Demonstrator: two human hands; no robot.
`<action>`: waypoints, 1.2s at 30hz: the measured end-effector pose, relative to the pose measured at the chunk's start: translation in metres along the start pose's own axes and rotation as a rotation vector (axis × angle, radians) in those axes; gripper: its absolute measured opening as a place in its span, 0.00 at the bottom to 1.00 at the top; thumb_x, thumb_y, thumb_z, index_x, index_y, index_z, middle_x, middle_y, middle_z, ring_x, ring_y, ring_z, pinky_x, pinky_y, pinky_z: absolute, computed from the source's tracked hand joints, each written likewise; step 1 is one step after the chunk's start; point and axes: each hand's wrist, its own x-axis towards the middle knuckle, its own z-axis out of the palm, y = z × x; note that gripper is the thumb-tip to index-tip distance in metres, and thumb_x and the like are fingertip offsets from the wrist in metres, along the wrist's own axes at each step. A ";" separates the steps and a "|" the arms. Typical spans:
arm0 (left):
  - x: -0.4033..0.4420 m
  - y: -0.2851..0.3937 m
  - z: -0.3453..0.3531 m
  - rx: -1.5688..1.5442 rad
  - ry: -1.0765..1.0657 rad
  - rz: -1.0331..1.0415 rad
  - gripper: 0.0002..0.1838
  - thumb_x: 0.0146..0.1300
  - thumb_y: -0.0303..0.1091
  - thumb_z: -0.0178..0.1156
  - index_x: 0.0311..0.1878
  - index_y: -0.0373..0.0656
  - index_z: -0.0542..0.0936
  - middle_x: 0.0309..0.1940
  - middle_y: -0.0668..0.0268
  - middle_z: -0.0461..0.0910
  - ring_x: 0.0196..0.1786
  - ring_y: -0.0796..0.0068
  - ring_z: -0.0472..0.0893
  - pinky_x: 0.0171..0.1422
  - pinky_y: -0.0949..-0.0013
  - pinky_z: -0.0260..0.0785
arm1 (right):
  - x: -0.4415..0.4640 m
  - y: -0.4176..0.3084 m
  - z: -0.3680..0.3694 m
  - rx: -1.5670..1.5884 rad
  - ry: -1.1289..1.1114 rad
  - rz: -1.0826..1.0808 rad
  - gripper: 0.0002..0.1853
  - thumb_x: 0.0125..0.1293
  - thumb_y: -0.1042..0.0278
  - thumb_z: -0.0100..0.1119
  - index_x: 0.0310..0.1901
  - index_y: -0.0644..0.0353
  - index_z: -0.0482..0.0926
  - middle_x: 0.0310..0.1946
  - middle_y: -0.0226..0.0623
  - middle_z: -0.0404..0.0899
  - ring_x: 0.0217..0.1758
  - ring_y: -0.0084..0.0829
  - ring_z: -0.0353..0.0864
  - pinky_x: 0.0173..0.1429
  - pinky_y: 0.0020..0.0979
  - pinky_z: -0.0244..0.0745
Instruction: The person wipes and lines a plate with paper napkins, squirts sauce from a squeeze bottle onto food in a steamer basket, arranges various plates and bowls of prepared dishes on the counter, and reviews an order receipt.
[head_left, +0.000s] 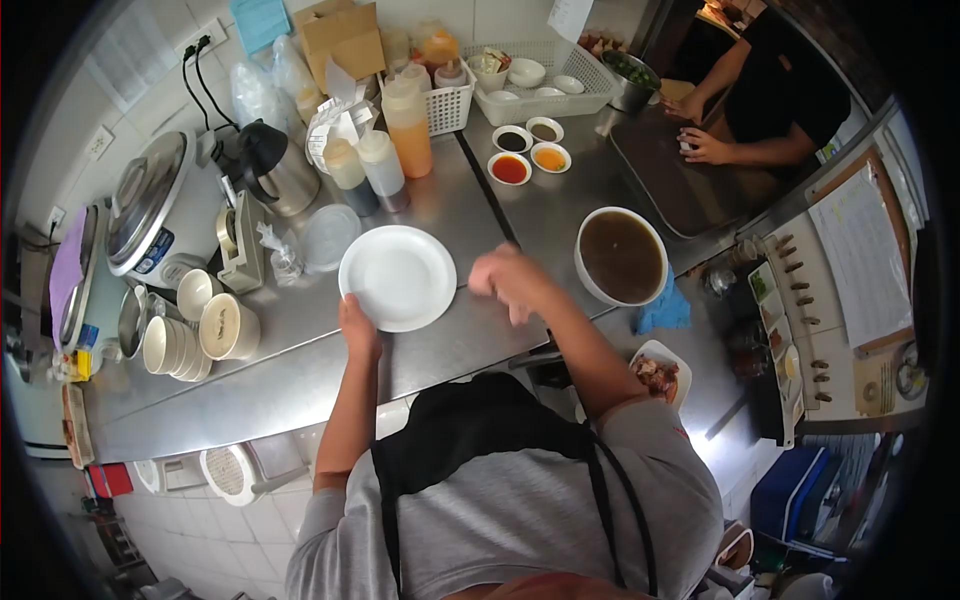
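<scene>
Grey shirt nearest, my left hand grips the white plate by its rim; my right hand, blurred, sits right of it, grip unclear.

Right hand blurred, perhaps half-curled; large sheet's writing illegibly small

The plate is white. From it: orange bottle at twelve o'clock, brown soup and blue cloth at three, black apron and grey shirt at five, purple cloth at nine.
</scene>
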 end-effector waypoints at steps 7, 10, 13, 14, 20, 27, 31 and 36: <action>0.002 0.008 0.015 0.045 -0.041 -0.251 0.20 0.64 0.44 0.36 0.48 0.38 0.65 0.40 0.59 0.72 0.41 0.68 0.74 0.40 0.64 0.70 | 0.031 0.049 0.020 -0.342 0.623 -0.580 0.29 0.49 0.71 0.56 0.56 0.61 0.61 0.56 0.48 0.56 0.59 0.47 0.56 0.59 0.41 0.56; 0.004 0.018 0.004 0.293 -0.232 -0.397 0.22 0.63 0.48 0.37 0.46 0.38 0.66 0.28 0.62 0.75 0.26 0.71 0.77 0.23 0.71 0.68 | 0.011 0.059 0.038 -0.265 0.660 -0.598 0.27 0.48 0.72 0.55 0.54 0.61 0.64 0.55 0.48 0.58 0.57 0.49 0.59 0.57 0.39 0.59; 0.013 0.029 -0.011 0.531 -0.416 -0.631 0.24 0.63 0.51 0.35 0.40 0.37 0.69 0.21 0.63 0.75 0.19 0.73 0.75 0.20 0.74 0.64 | -0.011 0.079 0.067 -0.272 0.764 -0.550 0.24 0.49 0.73 0.54 0.52 0.61 0.66 0.52 0.49 0.61 0.55 0.49 0.62 0.55 0.37 0.62; 0.008 0.036 -0.012 0.632 -0.446 -0.575 0.26 0.63 0.53 0.34 0.34 0.36 0.71 0.17 0.65 0.73 0.15 0.76 0.73 0.18 0.76 0.61 | -0.023 0.082 0.077 -0.213 0.779 -0.513 0.23 0.49 0.73 0.54 0.51 0.61 0.66 0.51 0.49 0.62 0.54 0.48 0.63 0.54 0.36 0.63; -0.011 0.048 -0.034 0.850 -0.862 -0.567 0.25 0.63 0.52 0.34 0.35 0.39 0.72 0.17 0.67 0.74 0.16 0.79 0.73 0.16 0.78 0.59 | -0.090 0.112 0.154 0.125 0.911 -0.315 0.19 0.51 0.75 0.50 0.48 0.59 0.69 0.46 0.43 0.68 0.38 0.35 0.73 0.45 0.30 0.69; -0.105 0.014 -0.043 0.899 -1.465 -0.844 0.20 0.62 0.45 0.41 0.50 0.41 0.68 0.32 0.60 0.74 0.30 0.73 0.77 0.29 0.74 0.69 | -0.143 0.184 0.281 0.265 0.899 0.146 0.17 0.52 0.72 0.52 0.47 0.56 0.70 0.42 0.43 0.71 0.40 0.41 0.73 0.44 0.33 0.69; -0.111 -0.038 -0.078 1.251 -1.384 -0.728 0.29 0.60 0.49 0.45 0.61 0.45 0.55 0.44 0.59 0.70 0.41 0.70 0.74 0.40 0.70 0.68 | -0.152 0.216 0.350 0.372 0.769 0.361 0.18 0.52 0.67 0.53 0.46 0.55 0.70 0.41 0.44 0.72 0.43 0.44 0.73 0.46 0.38 0.69; -0.095 -0.088 -0.102 1.366 -0.998 -0.543 0.32 0.57 0.39 0.50 0.63 0.46 0.52 0.46 0.51 0.68 0.43 0.66 0.74 0.36 0.63 0.70 | -0.163 0.257 0.433 0.380 0.656 0.515 0.19 0.50 0.63 0.54 0.47 0.54 0.71 0.42 0.45 0.72 0.44 0.44 0.73 0.48 0.40 0.68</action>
